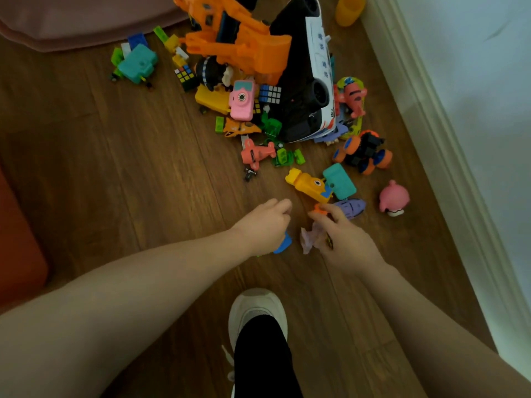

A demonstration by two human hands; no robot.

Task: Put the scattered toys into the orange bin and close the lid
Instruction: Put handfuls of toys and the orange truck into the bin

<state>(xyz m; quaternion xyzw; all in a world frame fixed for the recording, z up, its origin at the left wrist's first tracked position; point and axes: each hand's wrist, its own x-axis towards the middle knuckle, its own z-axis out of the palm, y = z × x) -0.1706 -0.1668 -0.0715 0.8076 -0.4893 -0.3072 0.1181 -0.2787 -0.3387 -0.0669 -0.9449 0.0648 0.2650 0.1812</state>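
Toys lie scattered over the wooden floor. A big orange digger and a black-and-white car top the pile, with a pink toy camera below them. Nearer me are a yellow toy, a teal piece and a purple toy. My left hand is closed over a small blue toy. My right hand grips a pale translucent figure while its fingertips pinch a small orange piece. An orange shape at the left edge may be the bin; its lid is out of sight.
A white wall and skirting board run along the right. A pink round toy and an orange-wheeled truck lie near it. A mauve cushion edge is top left. My white shoe stands just behind the hands.
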